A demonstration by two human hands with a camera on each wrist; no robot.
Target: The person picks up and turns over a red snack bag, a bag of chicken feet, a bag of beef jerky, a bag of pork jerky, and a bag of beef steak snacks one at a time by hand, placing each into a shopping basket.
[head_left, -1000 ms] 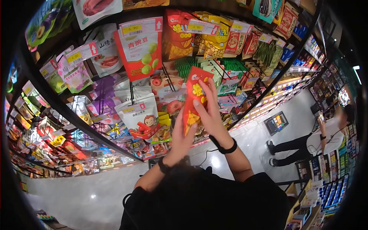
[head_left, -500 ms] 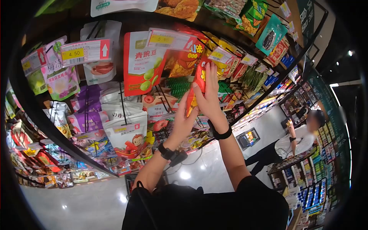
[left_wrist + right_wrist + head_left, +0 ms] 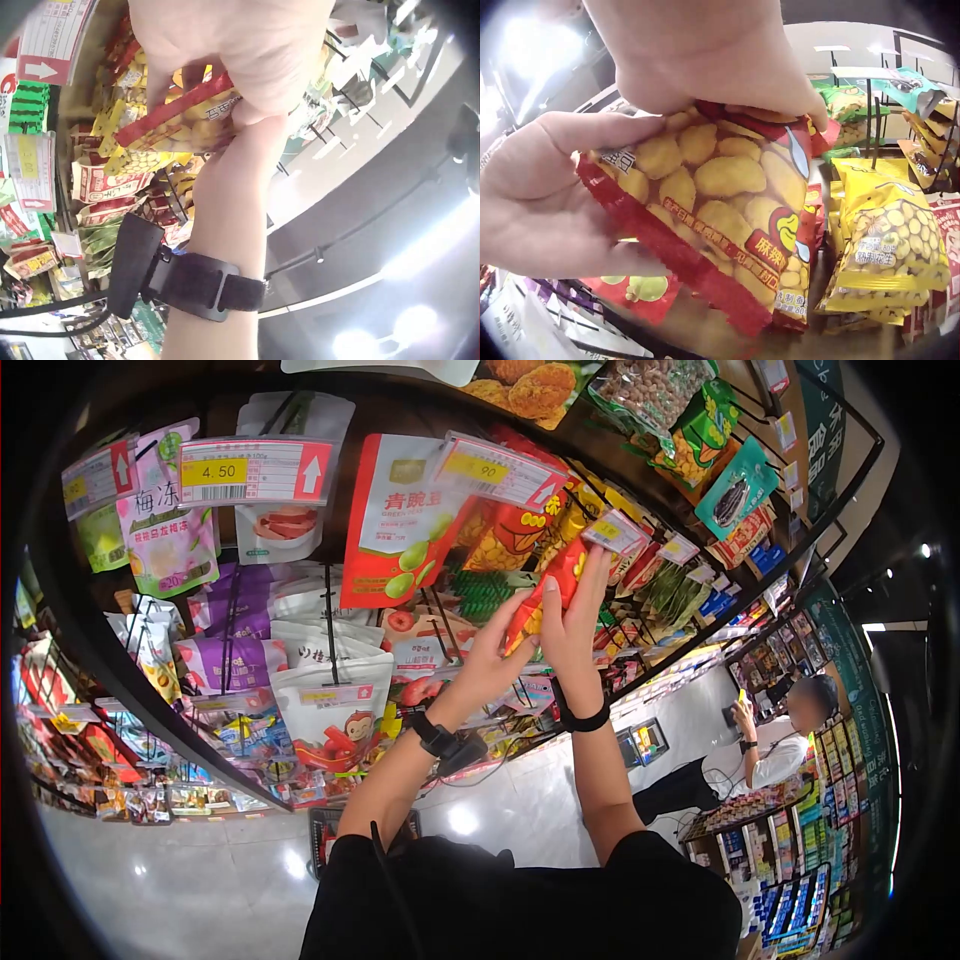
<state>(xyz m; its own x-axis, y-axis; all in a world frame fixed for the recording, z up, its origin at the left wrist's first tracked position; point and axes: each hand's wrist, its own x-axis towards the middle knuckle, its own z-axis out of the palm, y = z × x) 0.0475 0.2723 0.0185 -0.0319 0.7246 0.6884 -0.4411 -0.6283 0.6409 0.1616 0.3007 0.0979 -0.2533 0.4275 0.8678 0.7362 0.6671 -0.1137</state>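
A red snack bag (image 3: 562, 585) with a clear window showing yellow beans (image 3: 731, 176) is between both hands, in front of the hanging goods. My left hand (image 3: 493, 650) pinches its lower end, thumb above the red edge (image 3: 682, 262) and fingers beneath in the right wrist view. My right hand (image 3: 573, 628) grips the upper part, with its thumb on the front and its fingers stretched along the side. In the left wrist view the left hand (image 3: 232, 52) partly hides the bag. Similar red bags (image 3: 505, 535) hang just behind.
A white and red pea bag (image 3: 400, 525) hangs left of the hands, and yellow peanut bags (image 3: 885, 232) hang beside them. Price tags (image 3: 250, 470) and hooks stick out from the rack. Behind at right, a person in a white top (image 3: 755, 765) stands near a floor basket (image 3: 640, 743).
Both hands have carried the red bag up and to the right, closer to the hanging bags and price tags. The head view has turned, and the bag now tilts more.
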